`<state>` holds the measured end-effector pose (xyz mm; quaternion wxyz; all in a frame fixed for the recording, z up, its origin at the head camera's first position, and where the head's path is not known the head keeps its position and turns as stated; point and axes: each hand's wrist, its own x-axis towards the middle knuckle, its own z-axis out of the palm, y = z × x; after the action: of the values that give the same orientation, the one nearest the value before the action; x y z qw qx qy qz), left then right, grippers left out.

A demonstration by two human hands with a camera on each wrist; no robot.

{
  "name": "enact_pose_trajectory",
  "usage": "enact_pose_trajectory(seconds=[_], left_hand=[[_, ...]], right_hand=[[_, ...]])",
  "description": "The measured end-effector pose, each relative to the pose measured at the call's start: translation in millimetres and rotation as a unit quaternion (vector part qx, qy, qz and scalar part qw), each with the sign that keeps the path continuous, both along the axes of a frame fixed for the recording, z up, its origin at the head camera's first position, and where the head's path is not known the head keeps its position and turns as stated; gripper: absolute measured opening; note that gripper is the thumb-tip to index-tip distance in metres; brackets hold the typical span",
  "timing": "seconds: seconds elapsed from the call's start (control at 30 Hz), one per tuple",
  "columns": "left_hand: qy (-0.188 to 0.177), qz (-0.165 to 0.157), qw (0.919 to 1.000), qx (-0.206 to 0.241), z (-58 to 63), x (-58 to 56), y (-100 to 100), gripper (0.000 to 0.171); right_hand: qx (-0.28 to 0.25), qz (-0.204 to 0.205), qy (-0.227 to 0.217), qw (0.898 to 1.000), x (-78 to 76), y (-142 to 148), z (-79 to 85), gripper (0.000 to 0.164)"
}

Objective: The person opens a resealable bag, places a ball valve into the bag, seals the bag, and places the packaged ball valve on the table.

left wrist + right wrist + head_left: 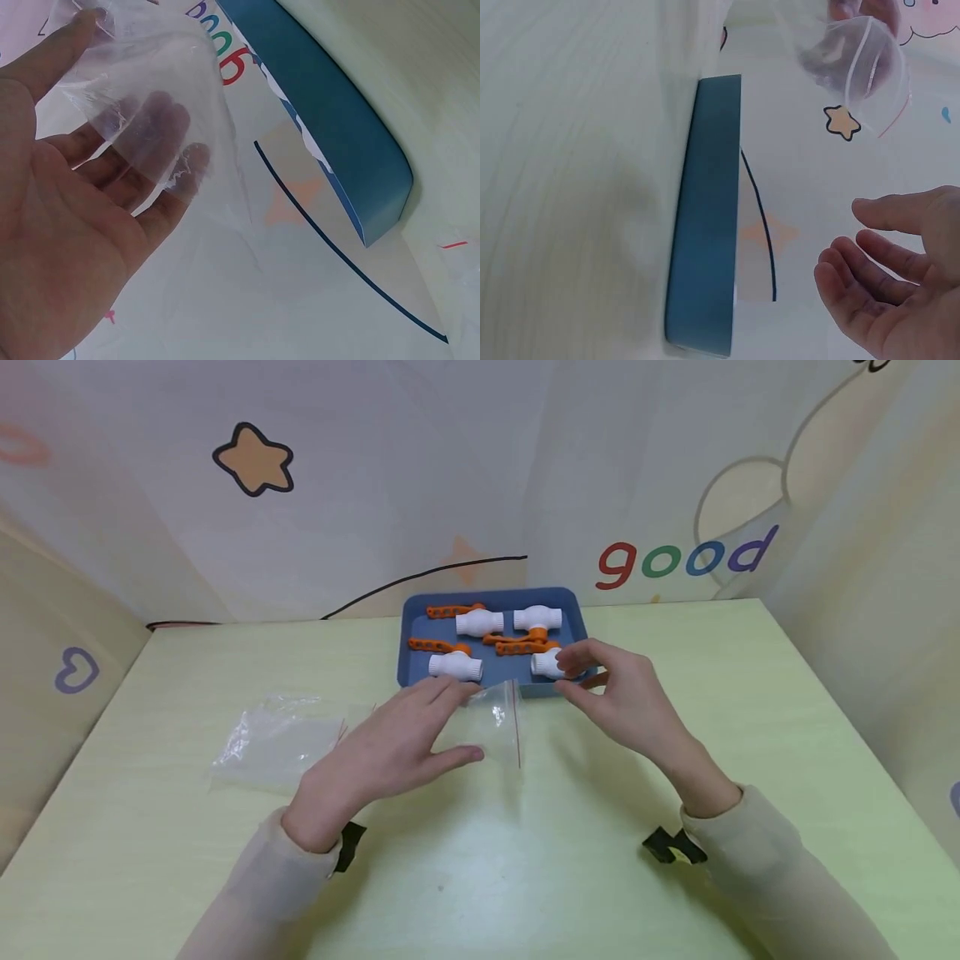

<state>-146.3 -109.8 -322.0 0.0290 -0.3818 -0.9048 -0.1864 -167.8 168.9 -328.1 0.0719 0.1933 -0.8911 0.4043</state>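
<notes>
- A clear zip bag [497, 718] with a red line along its seal is raised above the middle of the table, its sealing edge facing 3 o'clock as seen from the head.
- At the bag's 8 o'clock, the left hand [378, 747] holds it, thumb and fingers set wide apart with the film between them; the fingers show through the plastic in the left wrist view. Whether any fingertip is inside the bag cannot be told.
- At the bag's 3 o'clock, the right hand [618, 697] hangs with fingers loosely curved and a clear gap to the thumb, holding nothing.
- At the bag's 12 o'clock, a blue-grey tray [498, 672] rests on the table near the wall.
- Inside the tray lie four white valves [480, 624] with orange handles [438, 645], their bodies at about 11, 2, 4 and 8 o'clock from its centre; the one at 4 is partly hidden behind the right fingertips.
- At the bag's 9 o'clock, more clear bags [277, 747] lie flat on the table, partly covered by the left hand.
- Pale sleeves [780, 868] enter from 7 and 5 o'clock, a black strip [351, 847] at each cuff.
- Beneath everything spreads a pale green table [480, 893].
- Beyond, a printed cloth [450, 460] carries an orange star [255, 460] toward 10 o'clock and the word "good" [687, 557] toward 2.
</notes>
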Motion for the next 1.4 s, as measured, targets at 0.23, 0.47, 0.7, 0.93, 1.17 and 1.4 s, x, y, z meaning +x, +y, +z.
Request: enact_pose_trajectory(seconds=[0.23,0.47,0.7,0.93,1.17,1.4], left_hand=[[0.012,-0.007,0.9999,0.003,1.6,0.0,-2,0.061],[0.005,0.002,0.9999,-0.016,3.8,1.2,-4,0.062],[-0.005,0.009,0.9996,-0.028,3.5,0.6,-4,0.063],[-0.004,0.002,0.9994,-0.033,2.8,0.4,-3,0.061],[-0.003,0.004,0.9991,-0.043,3.0,0.5,-4,0.061],[0.000,-0.002,0.9991,-0.042,2.3,-0.3,-5,0.060]], right_hand=[[0.036,-0.004,-0.013,0.999,-13.0,-1,-6.4,0.029],[0.107,-0.017,-0.033,0.994,-34.3,-5,-7.5,0.034],[0.156,0.011,-0.066,0.985,-57.3,-4,-9.2,0.036],[0.189,0.024,-0.067,0.979,-71.4,-1,-14.7,0.033],[0.191,0.037,-0.065,0.979,-79.5,-2,-20.4,0.026],[0.156,0.057,-0.071,0.984,-83.3,-5,-25.0,0.024]])
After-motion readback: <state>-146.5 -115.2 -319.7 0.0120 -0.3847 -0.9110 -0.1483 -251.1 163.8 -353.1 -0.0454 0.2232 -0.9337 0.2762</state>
